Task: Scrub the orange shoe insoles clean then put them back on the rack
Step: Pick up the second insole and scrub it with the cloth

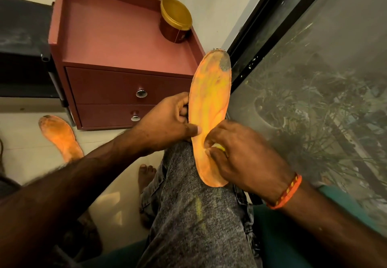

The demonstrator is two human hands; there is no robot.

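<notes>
Left hand (167, 119) gripping insole (211, 104) edge, right hand (240, 154) pinching yellow scrubber (219, 148) against it

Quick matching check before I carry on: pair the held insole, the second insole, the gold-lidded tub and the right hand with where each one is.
Things:
1. held insole
2. second insole
3. gold-lidded tub
4. right hand

Places:
A. on the red cabinet top
B. on the floor, left of the cabinet
C. propped on the knee, gripped by the left hand
D. pressing something yellow against the insole

Pairs: 1-C, 2-B, 3-A, 4-D
</notes>
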